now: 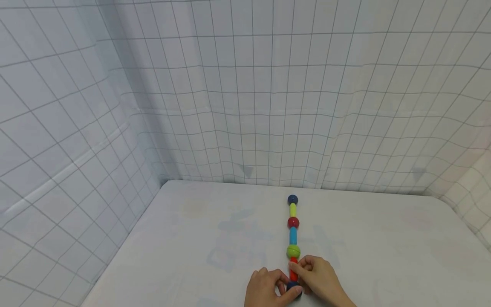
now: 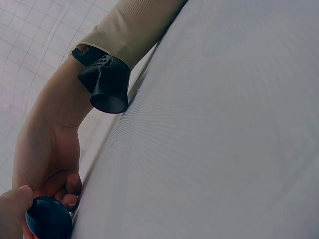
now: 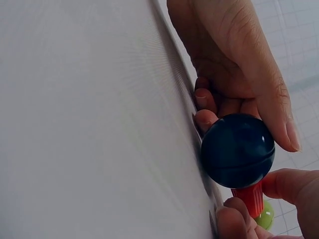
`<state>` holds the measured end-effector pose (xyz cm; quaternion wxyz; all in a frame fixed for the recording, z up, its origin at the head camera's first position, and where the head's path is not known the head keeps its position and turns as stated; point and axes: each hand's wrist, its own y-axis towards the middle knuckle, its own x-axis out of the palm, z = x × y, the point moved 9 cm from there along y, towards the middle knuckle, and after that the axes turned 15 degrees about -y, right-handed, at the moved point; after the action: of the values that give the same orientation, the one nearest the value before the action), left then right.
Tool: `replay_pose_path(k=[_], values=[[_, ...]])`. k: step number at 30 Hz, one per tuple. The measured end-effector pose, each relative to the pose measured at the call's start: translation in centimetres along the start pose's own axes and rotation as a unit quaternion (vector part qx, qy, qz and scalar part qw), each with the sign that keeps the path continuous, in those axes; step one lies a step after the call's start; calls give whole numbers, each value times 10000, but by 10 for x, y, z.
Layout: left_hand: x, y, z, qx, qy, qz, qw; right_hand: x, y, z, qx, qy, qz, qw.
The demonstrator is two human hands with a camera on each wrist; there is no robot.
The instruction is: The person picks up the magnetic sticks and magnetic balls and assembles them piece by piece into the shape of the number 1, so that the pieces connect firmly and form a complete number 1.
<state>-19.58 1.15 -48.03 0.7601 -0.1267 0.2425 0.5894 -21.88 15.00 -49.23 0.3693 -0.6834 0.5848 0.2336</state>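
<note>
A straight row of balls and rods runs away from me across the white table. From the far end come a dark blue ball (image 1: 293, 199), a yellow-green rod (image 1: 293, 210), a red ball (image 1: 293, 222), a light blue rod (image 1: 293, 236), a green ball (image 1: 293, 251) and a red rod (image 1: 293, 276). At the near end, my left hand (image 1: 262, 288) grips another dark blue ball (image 3: 238, 149) between thumb and fingers. My right hand (image 1: 321, 277) pinches the red rod just beyond it. In the right wrist view, this ball meets the red rod's end.
The white tabletop (image 1: 184, 238) extends to both sides of the row. White cloth with a grid pattern (image 1: 261, 106) hangs behind the table and along its sides. A black wrist camera (image 2: 107, 84) is strapped below a beige sleeve (image 2: 134, 30).
</note>
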Motion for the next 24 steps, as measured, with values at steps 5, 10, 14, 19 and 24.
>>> replay_pose_path(k=[5,10,14,19,24], values=[[1,0,-1,-113,37,-91,9999,1,1,2,-2,-33,-73,10000],[1,0,-1,-262,86,-171,9995,1,0,1,-36,-25,-90,9999],[0,-1,0,-195,144,-126,9996,1,-1,0,-40,-17,-119,9999],[-1,0,0,-112,232,-106,9996,1,-1,0,-66,21,-203,9998],[0,2,-5,-344,157,-288,9989,2,-1,0,-84,36,-259,9996]])
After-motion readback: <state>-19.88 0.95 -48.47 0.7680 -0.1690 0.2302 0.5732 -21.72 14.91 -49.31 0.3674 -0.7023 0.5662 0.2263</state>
